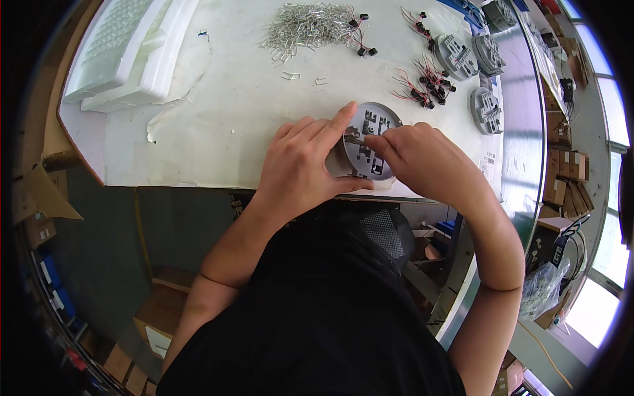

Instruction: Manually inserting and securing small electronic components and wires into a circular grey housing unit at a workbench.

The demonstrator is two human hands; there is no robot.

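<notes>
A round grey plastic housing point(375, 117) with dark slots stands tilted at the table's front edge. My left hand point(296, 160) grips it from the left, index finger along the upper rim and thumb stretched below. Over the housing's right side, my right hand point(432, 162) is closed in a pinch, its fingertips pressing toward the middle of the slotted face. A small greyish piece shows beside those fingertips; I cannot make out whether it is held or part of the housing.
On the white table point(218, 145) lie a heap of bent metal pins point(307, 26) and black parts with red wires point(432, 86). Several similar grey housings point(456, 56) stand at the right. White foam trays point(125, 53) lean at the far left.
</notes>
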